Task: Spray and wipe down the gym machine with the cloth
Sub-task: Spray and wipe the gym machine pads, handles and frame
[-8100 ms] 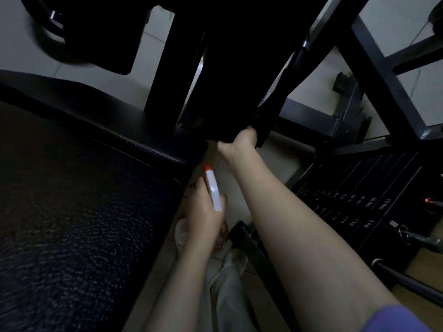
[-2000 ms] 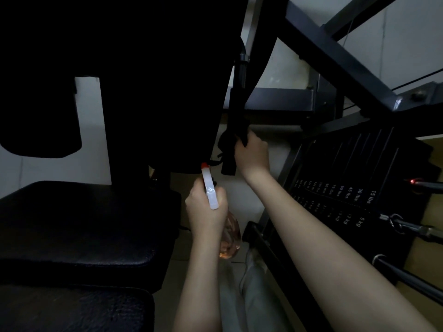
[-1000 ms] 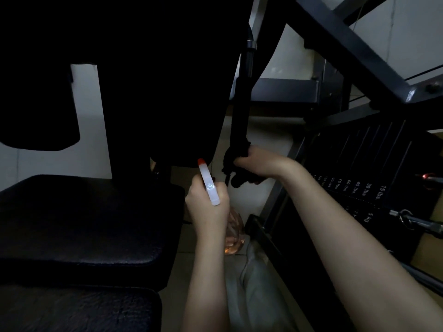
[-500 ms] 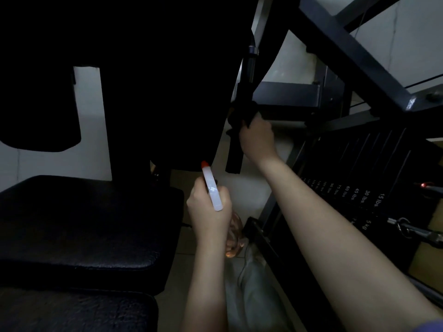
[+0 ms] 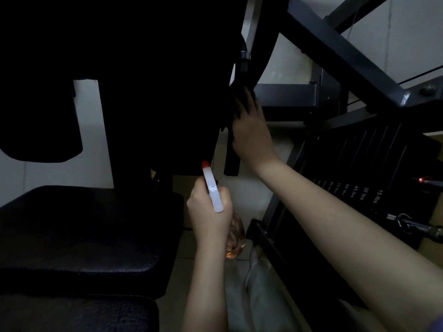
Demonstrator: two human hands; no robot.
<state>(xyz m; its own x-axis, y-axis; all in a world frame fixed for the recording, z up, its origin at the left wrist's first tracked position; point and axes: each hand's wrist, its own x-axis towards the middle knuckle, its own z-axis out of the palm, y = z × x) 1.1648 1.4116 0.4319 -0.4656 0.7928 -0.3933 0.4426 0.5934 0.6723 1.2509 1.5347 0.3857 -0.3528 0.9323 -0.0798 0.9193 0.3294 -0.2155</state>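
Observation:
My left hand (image 5: 208, 212) grips a spray bottle (image 5: 236, 238) of clear plastic holding orange liquid. Its white trigger head (image 5: 213, 192) has a red nozzle tip that points up at the machine's dark back pad (image 5: 143, 68). My right hand (image 5: 251, 133) is higher and to the right. It holds a dark cloth (image 5: 242, 98) wrapped round a black hanging handle bar (image 5: 232, 161) beside the back pad. In the dim light the cloth is hard to tell from the bar. The black seat pad (image 5: 84, 231) lies at lower left.
A weight stack (image 5: 359, 168) with white pound labels stands at right under slanted black frame beams (image 5: 335, 56). A metal clip on a cable (image 5: 407, 224) and a red-tipped pin (image 5: 422, 180) stick out at far right. Pale tiled floor (image 5: 249, 195) shows between machine and stack.
My right hand has slid the cloth up the handle bar, from its lower end a second ago to near its top now. My left hand and the bottle have barely moved.

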